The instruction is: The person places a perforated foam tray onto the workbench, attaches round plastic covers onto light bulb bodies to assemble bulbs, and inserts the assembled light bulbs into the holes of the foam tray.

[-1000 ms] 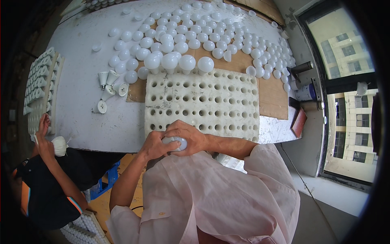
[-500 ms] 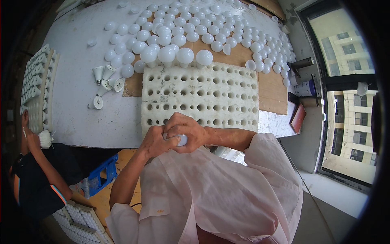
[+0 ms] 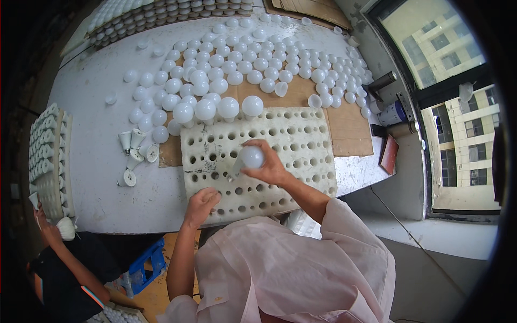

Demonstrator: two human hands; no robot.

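My right hand (image 3: 269, 166) grips a light bulb (image 3: 252, 157) by its round white dome, its base tilted toward the lower left. It is over the middle of a cream foam tray (image 3: 301, 188) full of round holes. My left hand (image 3: 203, 205) is curled closed at the tray's near left edge, and nothing shows in its fingers. Several domed bulbs (image 3: 228, 109) stand upright along the tray's far edge. To the left of the tray lies a small group of bulb bases (image 3: 134, 158) without domes.
Many loose white domes (image 3: 245, 67) cover the far table and a cardboard sheet (image 3: 350, 132). Stacked trays of bulbs (image 3: 161, 21) stand at the far left. A co-worker's hand (image 3: 49, 232) is beside another filled tray (image 3: 49, 156). A red-brown box (image 3: 389, 154) lies near the window.
My hands, together on the bulb before, have come apart. The right carried the bulb forward over the tray; the left moved to the tray's near edge. The whole view has also shifted.
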